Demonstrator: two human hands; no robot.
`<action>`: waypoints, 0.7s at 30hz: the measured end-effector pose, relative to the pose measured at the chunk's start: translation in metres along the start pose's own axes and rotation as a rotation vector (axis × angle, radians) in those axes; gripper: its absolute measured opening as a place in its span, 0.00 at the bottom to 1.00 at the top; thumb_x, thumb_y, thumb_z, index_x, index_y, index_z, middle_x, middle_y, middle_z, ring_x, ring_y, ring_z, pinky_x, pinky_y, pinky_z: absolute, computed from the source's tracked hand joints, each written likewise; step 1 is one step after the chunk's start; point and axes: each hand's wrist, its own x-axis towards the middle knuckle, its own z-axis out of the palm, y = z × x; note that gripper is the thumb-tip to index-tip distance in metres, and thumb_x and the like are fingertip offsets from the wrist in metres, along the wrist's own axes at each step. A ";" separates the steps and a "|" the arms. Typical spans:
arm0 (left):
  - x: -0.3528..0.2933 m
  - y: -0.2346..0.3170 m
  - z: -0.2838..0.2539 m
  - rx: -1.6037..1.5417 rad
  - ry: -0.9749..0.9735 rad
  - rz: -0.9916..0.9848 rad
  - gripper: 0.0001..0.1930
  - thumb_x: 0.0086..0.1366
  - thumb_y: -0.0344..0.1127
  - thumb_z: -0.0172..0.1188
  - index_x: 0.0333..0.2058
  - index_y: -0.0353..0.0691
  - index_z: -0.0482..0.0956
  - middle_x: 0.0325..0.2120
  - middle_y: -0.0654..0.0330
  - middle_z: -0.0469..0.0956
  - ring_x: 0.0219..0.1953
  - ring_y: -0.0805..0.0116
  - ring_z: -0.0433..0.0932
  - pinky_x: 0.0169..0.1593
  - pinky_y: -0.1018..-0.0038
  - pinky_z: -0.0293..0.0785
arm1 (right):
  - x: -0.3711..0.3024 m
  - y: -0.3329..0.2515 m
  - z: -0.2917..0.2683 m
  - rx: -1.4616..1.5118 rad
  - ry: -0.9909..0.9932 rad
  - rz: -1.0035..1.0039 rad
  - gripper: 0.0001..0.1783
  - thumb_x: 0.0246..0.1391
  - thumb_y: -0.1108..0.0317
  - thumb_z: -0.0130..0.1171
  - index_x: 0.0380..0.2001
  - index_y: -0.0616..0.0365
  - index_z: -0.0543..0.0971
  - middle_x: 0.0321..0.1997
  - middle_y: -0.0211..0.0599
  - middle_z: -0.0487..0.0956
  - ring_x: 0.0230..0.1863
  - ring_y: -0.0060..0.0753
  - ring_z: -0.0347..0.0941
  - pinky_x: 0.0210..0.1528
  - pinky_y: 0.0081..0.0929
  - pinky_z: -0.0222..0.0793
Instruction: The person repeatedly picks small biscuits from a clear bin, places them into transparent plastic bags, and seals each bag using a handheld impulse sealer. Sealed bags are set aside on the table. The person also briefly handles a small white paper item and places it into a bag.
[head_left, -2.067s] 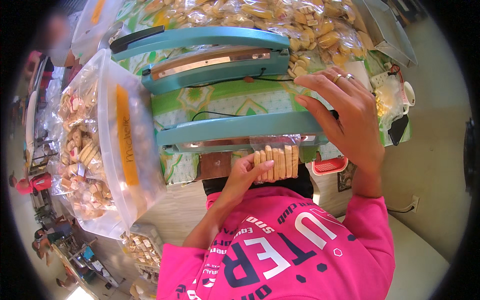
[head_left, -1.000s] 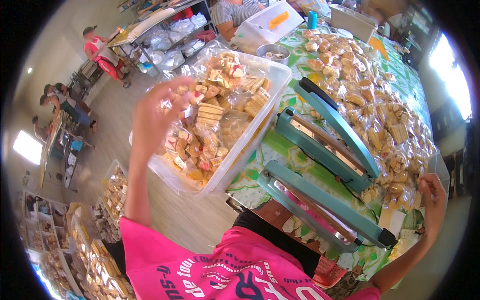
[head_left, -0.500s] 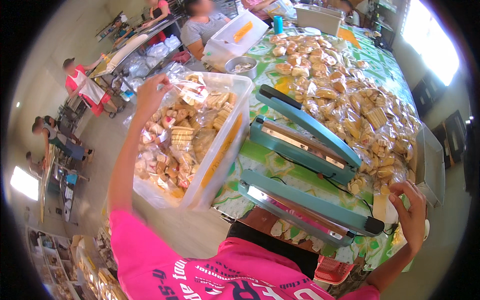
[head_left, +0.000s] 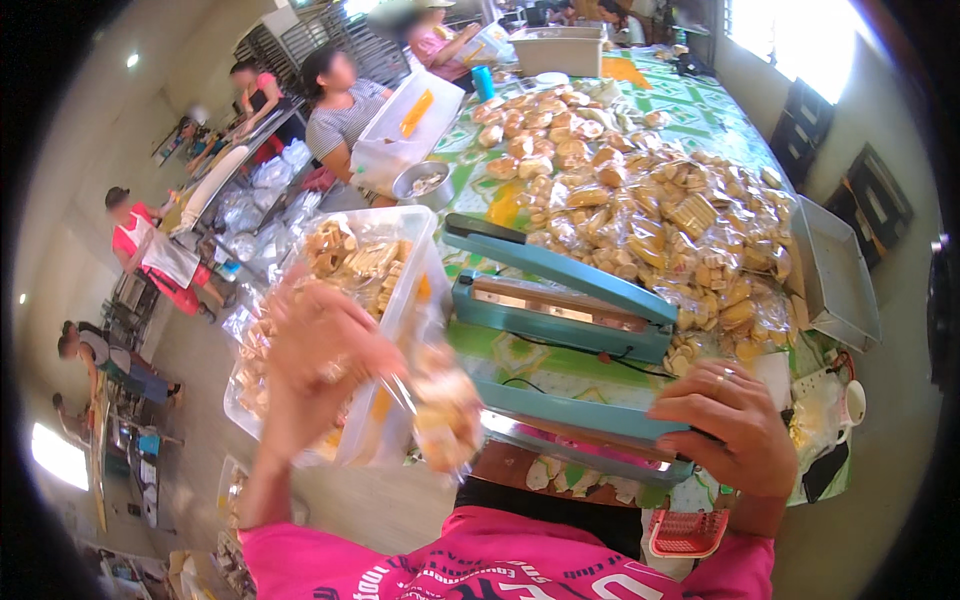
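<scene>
From my left hand [head_left: 335, 335], blurred by motion, hangs a clear plastic bag of bread pieces [head_left: 446, 412], pinched at its top. It hangs beside the right wall of the white plastic bin [head_left: 428, 240], full of similar bagged bread, at the left end of the near heat sealer. My right hand [head_left: 735, 425] is closed over the right end of the teal arm [head_left: 570, 408] of that near bag sealer. The arm stands apart from the sealer's base [head_left: 590, 452]. A second teal bag sealer [head_left: 570, 320] with a raised arm stands just beyond.
A large heap of bagged bread [head_left: 670, 220] covers the table's right side. Beyond it are a metal bowl [head_left: 423, 183], a blue can [head_left: 483, 83] and a beige bin [head_left: 558, 52]. A red basket [head_left: 688, 533] sits low right. A person [head_left: 340, 110] sits across at the left.
My left hand has brought the bag down and right, out over the bin's edge toward the near sealer. My right hand has moved left onto the sealer's arm. The view has shifted.
</scene>
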 end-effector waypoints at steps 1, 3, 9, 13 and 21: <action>-0.004 0.013 0.011 -0.016 -0.062 0.064 0.14 0.43 0.29 0.69 0.31 0.55 0.84 0.30 0.75 0.79 0.43 0.69 0.76 0.67 0.54 0.48 | 0.003 -0.004 0.002 0.010 -0.025 0.005 0.17 0.44 0.62 0.69 0.38 0.56 0.81 0.44 0.40 0.78 0.44 0.45 0.75 0.49 0.39 0.68; -0.012 0.037 0.032 -0.054 -0.148 0.184 0.10 0.46 0.35 0.70 0.29 0.59 0.85 0.27 0.79 0.78 0.44 0.73 0.76 0.69 0.49 0.42 | 0.009 -0.011 0.008 0.023 -0.056 -0.041 0.19 0.46 0.59 0.69 0.41 0.53 0.79 0.54 0.40 0.73 0.52 0.44 0.72 0.56 0.40 0.66; -0.013 0.073 0.066 -0.252 -0.165 0.351 0.09 0.49 0.39 0.68 0.31 0.61 0.84 0.32 0.81 0.75 0.50 0.78 0.74 0.64 0.39 0.40 | 0.013 -0.015 0.027 0.255 -0.220 -0.194 0.18 0.45 0.61 0.70 0.41 0.50 0.80 0.64 0.43 0.65 0.63 0.51 0.62 0.63 0.49 0.57; -0.007 0.076 0.062 -0.355 -0.198 0.301 0.08 0.49 0.39 0.70 0.31 0.59 0.84 0.33 0.79 0.75 0.51 0.77 0.74 0.64 0.41 0.42 | 0.002 -0.010 0.026 0.189 -0.169 -0.132 0.13 0.43 0.61 0.70 0.32 0.51 0.80 0.61 0.42 0.68 0.62 0.49 0.64 0.61 0.48 0.59; -0.007 0.067 0.066 -0.129 -0.017 0.343 0.10 0.50 0.39 0.72 0.29 0.49 0.80 0.34 0.70 0.77 0.45 0.69 0.78 0.57 0.61 0.66 | -0.009 -0.019 0.032 -0.145 0.218 -0.228 0.08 0.36 0.67 0.66 0.23 0.52 0.77 0.42 0.34 0.77 0.43 0.39 0.75 0.56 0.48 0.63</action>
